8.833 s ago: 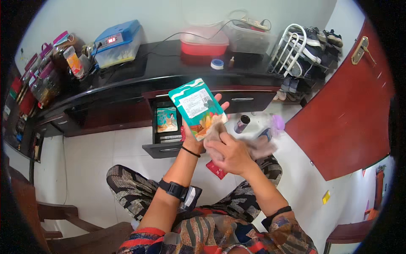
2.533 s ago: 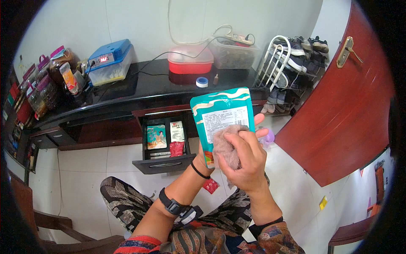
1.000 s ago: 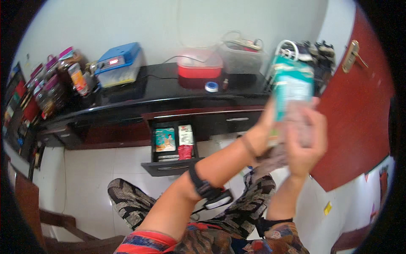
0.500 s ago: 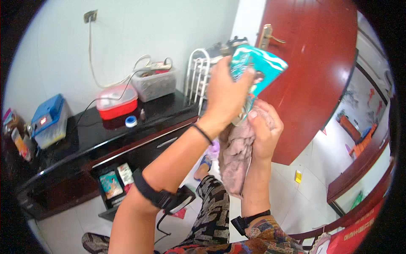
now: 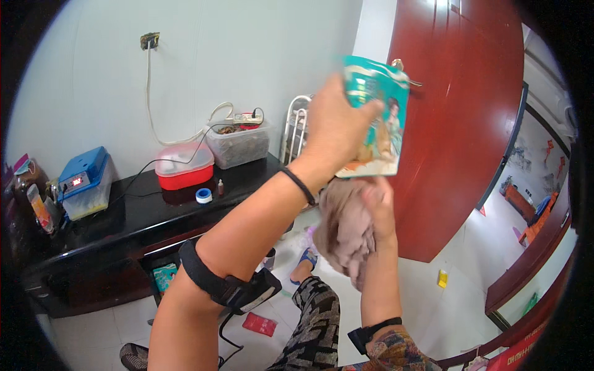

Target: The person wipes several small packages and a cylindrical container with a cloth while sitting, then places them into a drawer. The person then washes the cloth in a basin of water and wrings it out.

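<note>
Raised in front of me, my left hand (image 5: 339, 123) is closed on the left side of a teal pouch (image 5: 393, 137) with a printed picture of a figure on its face. The pouch is nearly upright. Just under its lower edge, my right hand (image 5: 382, 213) is wrapped round a crumpled greyish-pink cloth (image 5: 344, 229) that hangs down beside my right forearm. Whether the cloth touches the pouch, I cannot tell. Both hands are slightly blurred.
A black cabinet (image 5: 133, 219) along the wall carries a red box (image 5: 184, 176), a clear bin (image 5: 241, 148), a blue-lidded box (image 5: 86, 185) and a tape roll (image 5: 203, 196). Its open drawer holds a teal packet (image 5: 164, 277). A red door (image 5: 458, 136) stands right; a red packet (image 5: 260, 324) lies on the floor.
The pouch has turned from tilted to nearly upright, showing more of its printed face. My right hand and the cloth have moved down from it. My left forearm hides more of the drawer.
</note>
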`<state>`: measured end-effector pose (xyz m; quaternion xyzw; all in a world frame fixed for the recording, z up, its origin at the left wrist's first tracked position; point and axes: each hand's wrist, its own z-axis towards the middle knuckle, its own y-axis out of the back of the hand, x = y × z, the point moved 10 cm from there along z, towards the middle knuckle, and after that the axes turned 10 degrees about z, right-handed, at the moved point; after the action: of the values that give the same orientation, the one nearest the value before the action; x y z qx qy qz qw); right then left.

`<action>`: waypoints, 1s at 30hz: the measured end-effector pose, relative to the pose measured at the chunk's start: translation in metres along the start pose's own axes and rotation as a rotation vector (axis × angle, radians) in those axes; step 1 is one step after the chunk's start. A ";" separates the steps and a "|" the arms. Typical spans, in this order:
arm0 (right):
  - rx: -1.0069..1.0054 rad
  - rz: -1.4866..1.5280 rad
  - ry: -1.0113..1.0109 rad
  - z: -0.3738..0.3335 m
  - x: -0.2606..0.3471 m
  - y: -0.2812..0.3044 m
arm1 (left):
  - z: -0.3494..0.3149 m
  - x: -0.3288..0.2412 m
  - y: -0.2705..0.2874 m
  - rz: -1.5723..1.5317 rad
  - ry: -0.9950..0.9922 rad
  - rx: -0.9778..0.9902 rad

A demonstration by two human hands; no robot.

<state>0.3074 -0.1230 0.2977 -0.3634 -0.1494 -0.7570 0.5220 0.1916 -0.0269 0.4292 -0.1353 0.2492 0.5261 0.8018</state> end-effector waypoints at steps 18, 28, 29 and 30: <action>-0.294 0.422 0.134 0.018 0.030 -0.002 | -0.034 0.018 -0.064 -0.662 0.297 0.572; -0.277 0.336 0.134 0.015 0.018 0.001 | -0.049 0.042 -0.062 -0.701 0.363 0.577; -0.274 0.356 0.125 0.014 0.015 0.000 | -0.052 0.046 -0.061 -0.718 0.369 0.575; -0.272 0.376 0.116 0.013 0.015 0.000 | -0.053 0.046 -0.061 -0.749 0.362 0.583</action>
<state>0.3102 -0.1250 0.3173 -0.4075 0.0545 -0.6794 0.6078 0.2483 -0.0419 0.3573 -0.0752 0.4549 0.0791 0.8838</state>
